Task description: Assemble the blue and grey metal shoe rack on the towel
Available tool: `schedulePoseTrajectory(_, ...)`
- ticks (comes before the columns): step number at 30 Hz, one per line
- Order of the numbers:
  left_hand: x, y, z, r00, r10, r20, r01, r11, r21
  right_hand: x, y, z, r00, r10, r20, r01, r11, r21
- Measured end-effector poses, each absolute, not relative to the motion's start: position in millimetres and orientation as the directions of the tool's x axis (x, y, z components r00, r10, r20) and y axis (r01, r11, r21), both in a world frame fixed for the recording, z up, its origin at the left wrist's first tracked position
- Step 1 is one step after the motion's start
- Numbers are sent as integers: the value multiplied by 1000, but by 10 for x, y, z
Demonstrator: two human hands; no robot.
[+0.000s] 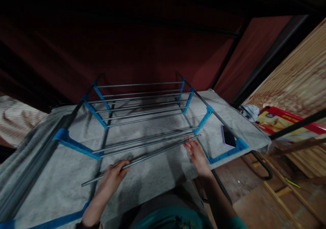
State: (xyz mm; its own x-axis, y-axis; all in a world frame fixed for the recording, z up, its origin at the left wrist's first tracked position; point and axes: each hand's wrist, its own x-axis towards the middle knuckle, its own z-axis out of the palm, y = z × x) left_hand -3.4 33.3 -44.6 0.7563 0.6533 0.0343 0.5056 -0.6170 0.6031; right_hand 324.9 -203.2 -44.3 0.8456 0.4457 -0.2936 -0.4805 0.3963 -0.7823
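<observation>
A thin grey metal tube (152, 153) runs slantwise across the front of a rack, its right end higher in the view than its left. My left hand (115, 174) is closed around it near its left end. The fingers of my right hand (194, 151) grip it close to its right end. Beyond it lies the partly built rack, with blue plastic brackets (76, 146) on dark side poles and several grey crossbars (142, 113) between them. The tube's right end is near a blue bracket (203, 119) on the right pole.
The rack rests on a grey cloth-covered surface (158, 168). More loose tubes (30, 174) lie along the left. A phone (228, 136) lies by the right pole, near another blue bracket (229, 151). A red and yellow box (287, 123) stands at the right.
</observation>
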Motion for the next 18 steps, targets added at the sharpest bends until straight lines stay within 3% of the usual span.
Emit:
schedulePoseTrajectory(11,-281,492,-758,586,806,85,659,-536,528,3468,-2109,-598,875,355,-330,-469,452,-758)
schedulePoseTrajectory(18,-394,424,-689,493,841,223,778,-541,319,3552,-2162,-732,889,318,-329,-446,443,-778)
